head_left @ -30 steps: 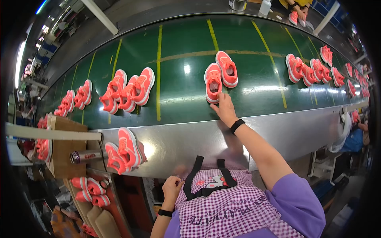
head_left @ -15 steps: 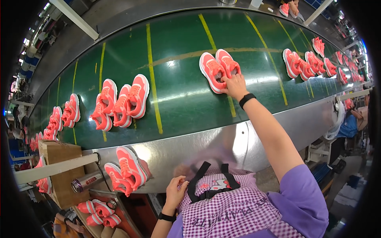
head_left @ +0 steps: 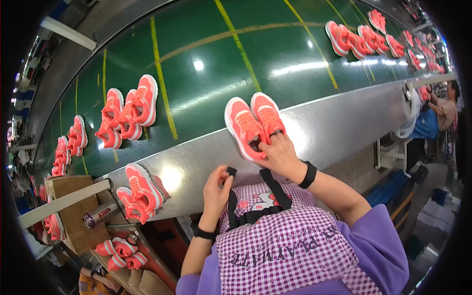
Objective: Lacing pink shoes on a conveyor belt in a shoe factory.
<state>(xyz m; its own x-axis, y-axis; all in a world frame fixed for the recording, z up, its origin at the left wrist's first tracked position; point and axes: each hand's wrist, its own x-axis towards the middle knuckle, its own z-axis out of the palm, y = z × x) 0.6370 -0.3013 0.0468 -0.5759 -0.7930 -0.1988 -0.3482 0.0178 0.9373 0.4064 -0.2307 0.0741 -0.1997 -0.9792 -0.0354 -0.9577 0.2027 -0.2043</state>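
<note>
A pair of coral-pink sneakers [head_left: 250, 123] with white soles lies across the far edge of the metal ledge [head_left: 196, 162], toes pointing away from me. My right hand [head_left: 281, 156] grips both shoes at their heel openings, fingers and thumb reaching inside the collars. My left hand [head_left: 216, 191] hovers over the ledge's near side, left of the pair. Its fingers are bent but apart, with nothing visible in them, close to a black apron strap [head_left: 232, 196]. Another coral pair [head_left: 140, 191] rests on the ledge farther left.
Beyond the ledge runs a green conveyor belt [head_left: 196, 98] with yellow lines, bearing sneakers [head_left: 130, 110] at left and more [head_left: 349, 39] at right. A cardboard box [head_left: 73, 216], a metal flask [head_left: 101, 215] and a white bar [head_left: 64, 202] stand at left. Another person [head_left: 445, 105] sits at far right.
My right hand has drawn the pair of sneakers off the middle of the belt toward me, onto the ledge. My left hand has risen from beside the apron to over the ledge.
</note>
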